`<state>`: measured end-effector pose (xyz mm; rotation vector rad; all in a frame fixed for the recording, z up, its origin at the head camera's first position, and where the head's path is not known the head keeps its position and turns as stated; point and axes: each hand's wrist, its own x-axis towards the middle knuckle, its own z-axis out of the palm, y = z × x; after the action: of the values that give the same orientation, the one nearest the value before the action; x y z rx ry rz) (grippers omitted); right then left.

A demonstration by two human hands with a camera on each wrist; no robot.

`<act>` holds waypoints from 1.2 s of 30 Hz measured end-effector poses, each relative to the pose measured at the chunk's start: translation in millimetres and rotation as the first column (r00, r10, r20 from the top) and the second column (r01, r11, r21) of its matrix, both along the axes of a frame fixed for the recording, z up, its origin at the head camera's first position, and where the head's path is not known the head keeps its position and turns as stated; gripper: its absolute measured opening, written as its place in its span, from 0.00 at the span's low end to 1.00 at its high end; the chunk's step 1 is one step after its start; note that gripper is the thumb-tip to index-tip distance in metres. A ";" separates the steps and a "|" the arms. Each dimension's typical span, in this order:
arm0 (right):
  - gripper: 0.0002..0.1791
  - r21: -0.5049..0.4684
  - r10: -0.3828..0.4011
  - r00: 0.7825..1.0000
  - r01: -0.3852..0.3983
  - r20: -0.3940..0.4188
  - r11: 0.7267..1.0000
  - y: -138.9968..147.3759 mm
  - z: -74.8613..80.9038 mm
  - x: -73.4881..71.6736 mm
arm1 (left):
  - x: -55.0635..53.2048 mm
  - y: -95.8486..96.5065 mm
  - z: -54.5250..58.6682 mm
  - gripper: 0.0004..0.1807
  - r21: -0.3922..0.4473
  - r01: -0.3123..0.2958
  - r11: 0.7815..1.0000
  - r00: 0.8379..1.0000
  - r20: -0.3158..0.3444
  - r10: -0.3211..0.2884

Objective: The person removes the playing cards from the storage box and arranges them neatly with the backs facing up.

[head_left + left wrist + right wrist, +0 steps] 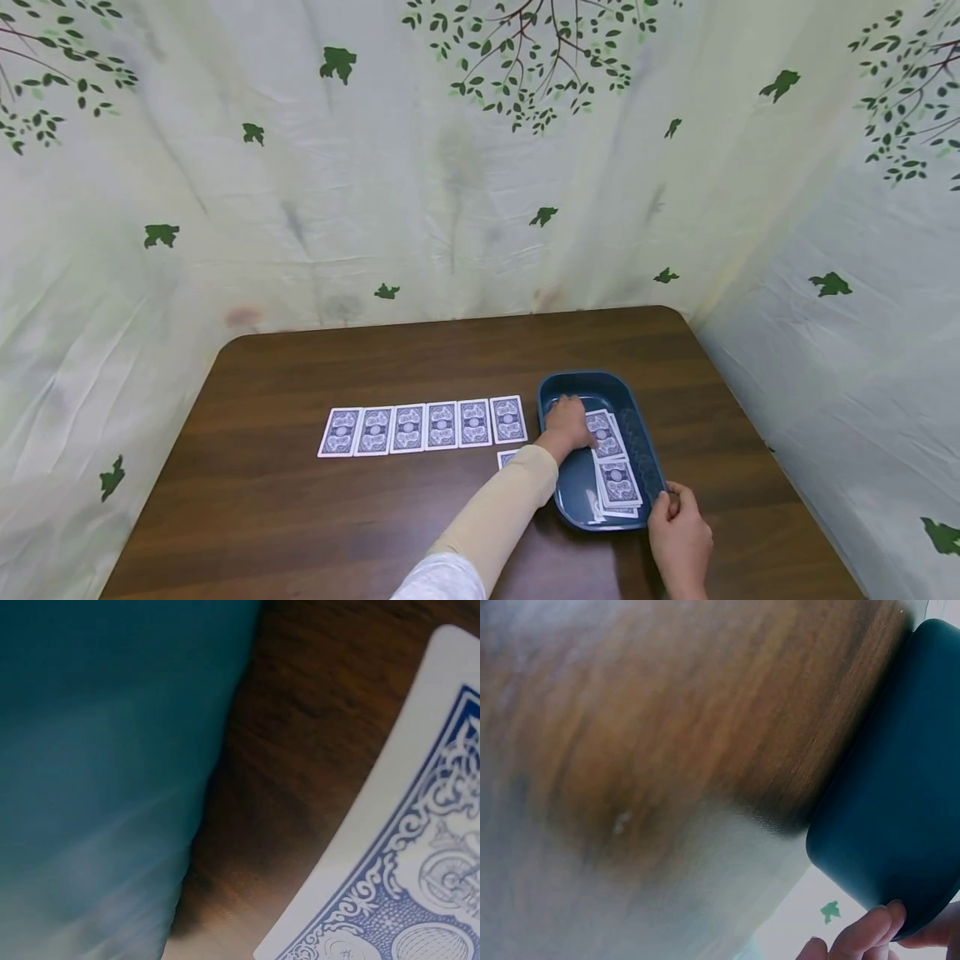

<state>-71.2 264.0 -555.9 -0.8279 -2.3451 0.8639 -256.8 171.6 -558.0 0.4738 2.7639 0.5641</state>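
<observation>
A dark blue tray [648,446] stands on the table's right side, with several blue-backed playing cards [619,482] lying overlapped inside it. My left hand [568,423] reaches into the tray, beside the upper cards, its thumb side against their left edge. Its fingertips are hidden, so a hold on a card cannot be made out. At the tray's near right corner, my right hand [681,533] pinches the rim; in the right wrist view its fingers [866,934] lie against the tray's outer wall [900,795]. One card [420,900] lies beside the tray in the left wrist view.
Left of the tray, several face-down cards [408,428] form a row on the brown wooden table [300,517]. Another card [506,457] shows partly beneath the left forearm. A leaf-patterned white cloth [465,208] hangs behind and around the table.
</observation>
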 end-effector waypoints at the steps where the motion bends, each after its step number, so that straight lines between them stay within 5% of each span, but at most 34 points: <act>1: 0.12 0.000 0.001 1.000 -0.001 -0.001 1.000 -0.3 -0.3 0.1 | -0.1 -0.1 -0.4 0.41 -0.009 -0.003 1.000 1.000 -0.001 0.003; 13: 0.12 -0.005 0.004 1.000 -0.004 0.001 1.000 -3.6 -3.2 0.0 | -0.3 -2.5 -1.6 0.46 -0.030 -0.053 0.998 0.998 0.024 0.053; 18: 0.12 -0.002 0.010 1.000 -0.010 -0.021 1.000 -4.7 -4.7 0.9 | 1.2 -1.8 -4.6 0.46 0.021 -0.060 0.998 0.998 0.003 0.060; 21: 0.12 -0.004 0.011 1.000 -0.011 -0.024 1.000 -4.3 -4.9 0.9 | 3.2 -3.3 -3.1 0.36 0.104 -0.057 0.993 0.998 -0.016 0.059; 27: 0.13 -0.015 0.000 1.000 0.000 0.002 1.000 -3.0 -3.7 0.4 | 3.7 -9.2 4.6 0.14 0.303 -0.045 0.952 0.997 -0.041 0.060; 36: 0.13 -0.017 -0.004 1.000 0.004 0.005 1.000 -1.2 -3.5 -0.5 | 7.2 -16.9 20.5 0.08 0.495 -0.068 0.866 0.998 0.022 0.066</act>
<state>-71.8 262.8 -559.4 -0.8424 -2.3424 0.8824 -249.5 154.8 -537.5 0.4783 2.6166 1.3068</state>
